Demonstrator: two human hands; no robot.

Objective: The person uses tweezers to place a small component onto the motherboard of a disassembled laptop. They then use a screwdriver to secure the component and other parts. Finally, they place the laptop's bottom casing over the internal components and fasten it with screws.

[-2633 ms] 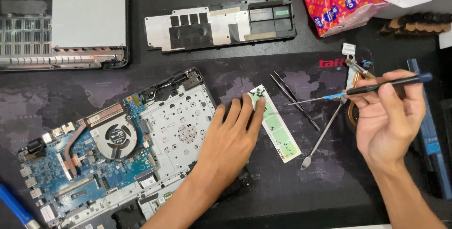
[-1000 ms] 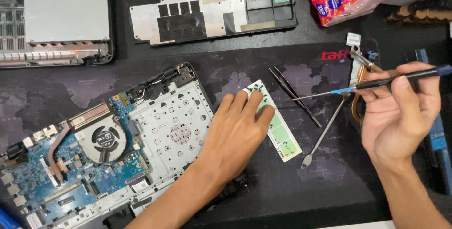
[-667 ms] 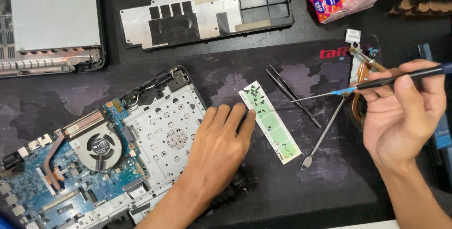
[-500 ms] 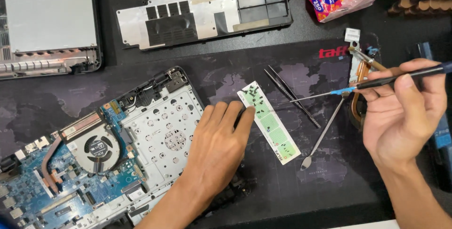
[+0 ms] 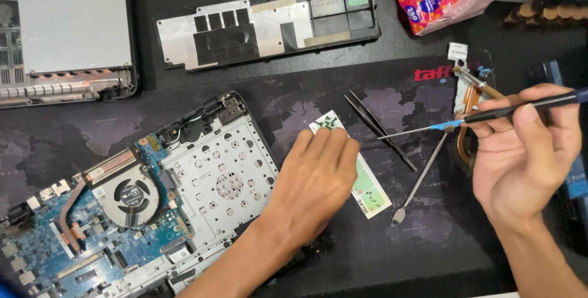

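Our left hand lies flat and open on the small green strip, pressing it onto the dark mat beside the open laptop. Our right hand has a tight grip on a thin screwdriver, its tip over the black tweezers. The strip could bend or slip if we push too hard. The sharp tip could poke our fingers.
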